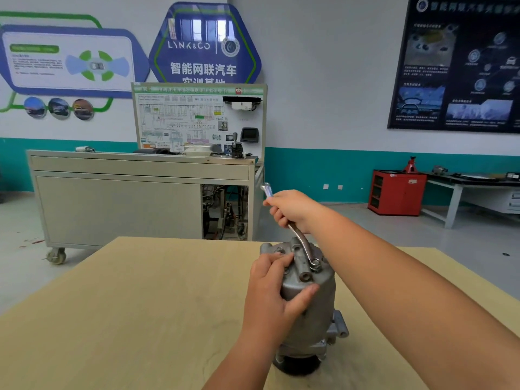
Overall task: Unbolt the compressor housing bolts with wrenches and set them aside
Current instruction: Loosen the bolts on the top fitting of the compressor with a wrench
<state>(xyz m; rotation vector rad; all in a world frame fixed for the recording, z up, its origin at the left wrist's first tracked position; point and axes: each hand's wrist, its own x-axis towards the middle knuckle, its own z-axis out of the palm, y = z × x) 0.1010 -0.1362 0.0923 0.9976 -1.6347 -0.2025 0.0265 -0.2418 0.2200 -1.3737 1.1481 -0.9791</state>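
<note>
A grey metal compressor (312, 308) stands upright on the wooden table (140, 305). My left hand (271, 294) grips its upper housing, fingers on the top face and thumb round the side. My right hand (289, 209) grips the shaft of a bent ring wrench (302, 243). The wrench's lower ring sits on a bolt (316, 263) at the right of the compressor's top face. Its other end sticks up above my fist. Another bolt head (280, 250) shows on the top face beside my left fingers.
A grey wheeled training cabinet (140, 198) with a wiring display board (199, 119) stands beyond the table's far edge. A red tool cabinet (396, 191) and a workbench (472, 190) are at the far right by the wall.
</note>
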